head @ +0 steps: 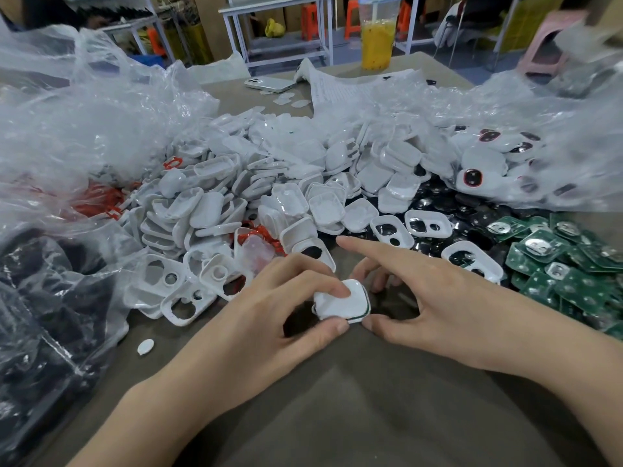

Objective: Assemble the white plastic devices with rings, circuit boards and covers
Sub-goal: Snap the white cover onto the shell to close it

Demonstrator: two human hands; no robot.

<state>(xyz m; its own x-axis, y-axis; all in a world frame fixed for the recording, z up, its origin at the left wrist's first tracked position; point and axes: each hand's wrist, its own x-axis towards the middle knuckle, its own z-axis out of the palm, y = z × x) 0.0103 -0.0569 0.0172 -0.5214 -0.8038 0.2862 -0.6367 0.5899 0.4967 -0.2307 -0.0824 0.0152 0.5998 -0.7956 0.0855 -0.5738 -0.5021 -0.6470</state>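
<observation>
Looking at a clear right bag (566, 163) holding finished devices (472, 176) with red rings, a left bag (67, 136) spilling loose red rings (97, 200), and a tall cup (379, 32) at the back carrying orange drink. Pinching the white device (347, 305) close to the counter (337, 416) with the left hand (269, 308), fingers (332, 288) pressing on top, thumb hooking the near edge. Bracing it with the right hand (424, 298) too, thumb touching the near right corner, forefinger sticking straight out. Getting boxed in by white covers (269, 183) ahead and green circuit boards (556, 267) on the right; finding open counter only toward the near edge.
</observation>
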